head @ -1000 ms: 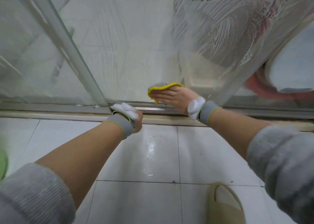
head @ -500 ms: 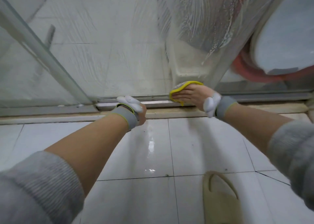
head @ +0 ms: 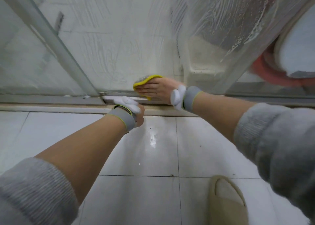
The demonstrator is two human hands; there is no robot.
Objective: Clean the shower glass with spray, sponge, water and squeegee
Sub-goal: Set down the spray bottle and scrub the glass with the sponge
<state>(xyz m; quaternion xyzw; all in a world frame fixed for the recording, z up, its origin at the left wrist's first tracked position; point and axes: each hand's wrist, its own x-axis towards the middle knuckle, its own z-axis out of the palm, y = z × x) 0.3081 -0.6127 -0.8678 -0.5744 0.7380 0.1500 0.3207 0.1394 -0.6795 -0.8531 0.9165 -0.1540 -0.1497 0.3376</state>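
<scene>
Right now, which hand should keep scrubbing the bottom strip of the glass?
Right. The right hand already presses the sponge flat on the soapy glass just above the track. The left hand is down at the sill, with no tool visible.

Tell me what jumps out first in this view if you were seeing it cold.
The yellow sponge stands out first, pressed flat by the right hand against the bottom of the shower glass, just above the metal track. The glass is streaked with soapy swirls. The left hand rests at the threshold below, and a beige slipper sits on the white floor tiles at lower right.
</scene>
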